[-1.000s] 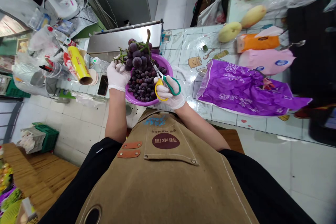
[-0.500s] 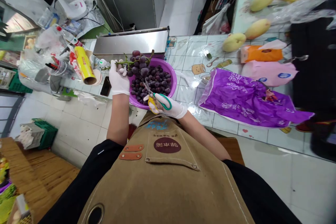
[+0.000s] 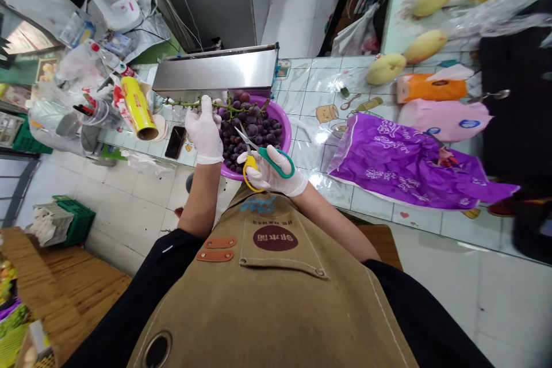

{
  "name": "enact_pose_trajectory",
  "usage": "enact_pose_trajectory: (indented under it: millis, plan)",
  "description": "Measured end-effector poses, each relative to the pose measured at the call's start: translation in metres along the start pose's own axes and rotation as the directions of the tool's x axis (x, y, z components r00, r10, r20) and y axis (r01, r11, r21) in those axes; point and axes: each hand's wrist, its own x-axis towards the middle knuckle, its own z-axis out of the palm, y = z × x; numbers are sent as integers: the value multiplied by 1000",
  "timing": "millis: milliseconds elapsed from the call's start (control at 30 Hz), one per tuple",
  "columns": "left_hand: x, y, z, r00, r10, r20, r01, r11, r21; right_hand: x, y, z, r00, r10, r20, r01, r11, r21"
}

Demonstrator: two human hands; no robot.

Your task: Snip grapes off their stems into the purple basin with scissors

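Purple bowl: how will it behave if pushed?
The purple bowl looks wide and low, so it likely slides rather than tips. Filled with loose grapes, probably heavy; they may roll. It sits near the counter edge.

Bright, even light fills the scene, with soft shadows. Glare streaks the steel box and the plastic-covered counter; the gloved left hand nearly blows out. Fisheye bending warps the outer edges.

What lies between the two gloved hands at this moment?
Head view: loose dark grapes in the purple bowl lie between left hand and right hand; the right hand's scissors point into that gap.
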Motion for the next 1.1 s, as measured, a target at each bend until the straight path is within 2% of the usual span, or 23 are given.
enact_pose_trajectory:
  millis: [167,433,667,900,1100]
  plan:
    - [-9,1,4,1000,-17,23,16,999,33,-1,-6,8,997,-1,-73,1,1000,-6]
    - [-14,-1,2,999,-20,33,19,999,28,-4,-6,10,998,-14,-58,15,1000,23]
    - [-13,-1,0,999,-33,36,32,999,23,0,-5,6,998,28,-56,-22,994,111]
    - [-7,-11,-3,997,66,46,-67,997,37,2,-3,7,990,54,-131,-40,993,107]
    - [-1,-20,-6,991,117,70,-125,985,121,4,-2,7,996,39,-85,-32,995,92]
